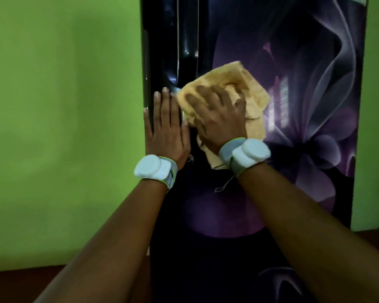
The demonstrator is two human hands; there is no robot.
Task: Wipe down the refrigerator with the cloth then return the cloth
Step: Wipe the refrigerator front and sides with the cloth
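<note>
The cloth (225, 90), a crumpled orange-tan rag, lies pressed against the front of the refrigerator (293, 106) at about mid-height of its door, just right of the long dark handle recess that runs down the door's left side. The right hand (219, 114) lies spread over the cloth, fingers splayed and bent into the fabric so that it bunches under the palm; folds of cloth stick out above the fingertips, to the right, and below the wrist. The left hand (165, 127) lies flat beside it, fingers straight and close together, resting on the glossy left edge of the door, its side touching or nearly touching the cloth; the blur makes it hard to say which. Each wrist carries a grey band with a white round puck, the left wrist band (154, 169) and the right wrist band (245, 155). The door is glossy black with a purple flower print and bright window reflections right of the cloth. A green wall (64, 106) fills the left side and shows again in a narrow strip at the far right.
</note>
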